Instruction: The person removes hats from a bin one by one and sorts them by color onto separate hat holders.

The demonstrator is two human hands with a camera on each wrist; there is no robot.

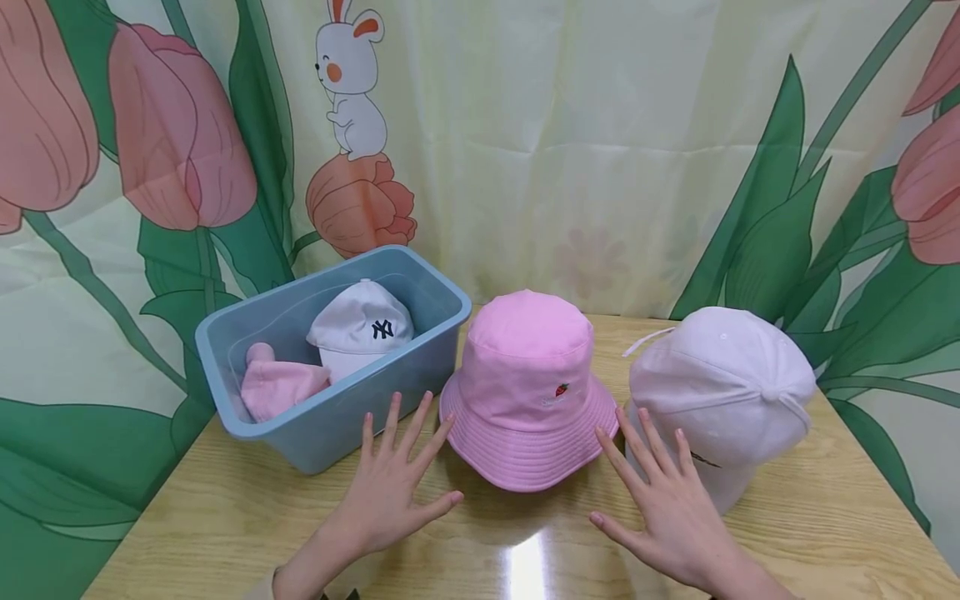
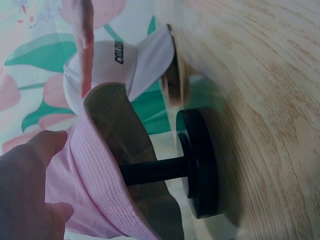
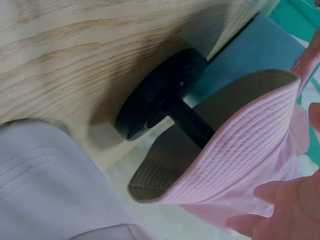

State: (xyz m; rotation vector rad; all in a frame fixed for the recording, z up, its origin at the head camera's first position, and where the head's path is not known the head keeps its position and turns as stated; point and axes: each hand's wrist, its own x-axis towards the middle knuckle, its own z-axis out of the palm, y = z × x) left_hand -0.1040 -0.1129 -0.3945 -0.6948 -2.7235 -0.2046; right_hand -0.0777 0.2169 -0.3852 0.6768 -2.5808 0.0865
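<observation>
A pink bucket hat (image 1: 528,375) with a small strawberry on its front sits on a black stand (image 2: 197,165); its stitched brim hangs over the stand's post. At its left, my left hand (image 1: 390,492) has its fingers spread, fingertips close to the brim in the head view. My right hand (image 1: 663,508) is likewise spread at the right side, index fingertip overlapping the brim's edge there. Neither hand grips anything. Just beyond the right hand is a white cap (image 1: 720,383), partly covered by the fingers, with dark lettering that shows in the left wrist view.
A blue-grey bin (image 1: 330,442) stands at the left of the wooden table (image 1: 225,533). Inside it lie a white cap (image 1: 363,321) with a black NY mark and a pink cloth item (image 1: 281,387). A curtain (image 1: 600,167) printed with tulips and a rabbit hangs behind.
</observation>
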